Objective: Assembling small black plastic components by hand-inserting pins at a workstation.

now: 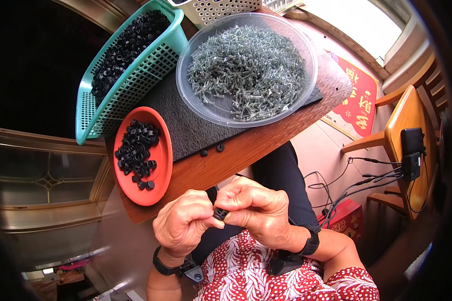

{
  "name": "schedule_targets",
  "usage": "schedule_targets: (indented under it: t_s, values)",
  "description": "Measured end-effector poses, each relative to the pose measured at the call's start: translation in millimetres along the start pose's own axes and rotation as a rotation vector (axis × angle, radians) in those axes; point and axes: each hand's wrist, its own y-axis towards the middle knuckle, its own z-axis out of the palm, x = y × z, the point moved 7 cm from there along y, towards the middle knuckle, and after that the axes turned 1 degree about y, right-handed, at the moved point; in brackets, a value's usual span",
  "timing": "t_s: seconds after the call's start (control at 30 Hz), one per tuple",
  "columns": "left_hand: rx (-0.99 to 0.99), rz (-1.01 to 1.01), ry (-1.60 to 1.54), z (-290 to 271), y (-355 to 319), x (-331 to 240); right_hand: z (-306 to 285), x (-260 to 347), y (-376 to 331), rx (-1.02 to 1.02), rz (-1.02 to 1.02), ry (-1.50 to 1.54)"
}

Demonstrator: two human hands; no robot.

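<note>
The left hand (pixel 183 220) and right hand (pixel 258 208) together pinch a small black part (pixel 220 214) before the near edge of the wooden table (pixel 236 158); their grip hides its pointing and long axis. Beyond, a red floor sheet (pixel 359 98) bears gold characters.

Head view. Left hand (pixel 185 220) and right hand (pixel 260 210) meet before the near edge of a wooden tabletop (pixel 213 173); thumb and fingers of both pinch one small black part (pixel 220 214), partly hidden. Dark mat (pixel 178 118) on tabletop. Left: orange-red oval dish (pixel 159 174) with small black caps (pixel 136 143); beyond it, green perforated basket (pixel 135 95) full of black pieces (pixel 128 52). Right of basket: clear round tub (pixel 246 123), heaped with shiny coil-like pieces (pixel 248 70). Two loose black bits (pixel 220 147) near mat's front edge. Far right: wooden chair (pixel 394 120) bearing black boxes (pixel 412 165), cables attached.
</note>
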Motion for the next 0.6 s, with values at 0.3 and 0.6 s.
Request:
schedule_targets:
  t_s: [0.3,0.6]
  values:
    - [-0.006,-0.106,-0.086,1.1,-11.9,11.5,2.1,-3.5,-4.3,-0.026,0.055,-0.007]
    - [-0.015,-0.061,-0.097,4.8,-17.7,20.0,1.3,-6.2,-7.5,0.003,0.062,-0.007]
